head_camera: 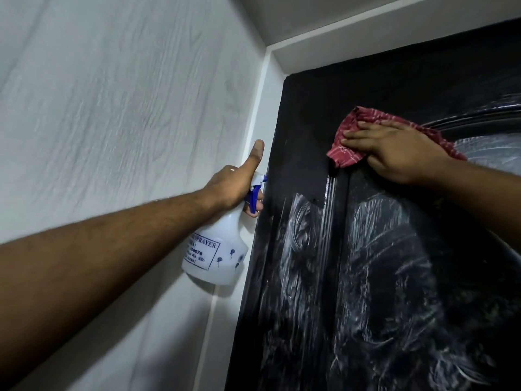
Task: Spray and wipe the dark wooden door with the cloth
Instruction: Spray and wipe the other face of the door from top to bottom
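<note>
your right hand [394, 153] is lying flat, fingers straight, pressing the red cloth [348, 153] against the dark wooden door [366, 277] near its top corner, probably so the whole palm is spreading the pressure. your left hand [231, 190] is gripping the neck of the white spray bottle [217, 255], fingers curled at the blue trigger, thumb sticking up. it is holding the bottle just left of the door's edge, clear of the cloth yet ready. below your right hand the door is showing whitish swirled streaks, while beside the cloth it is looking plain dark.
</note>
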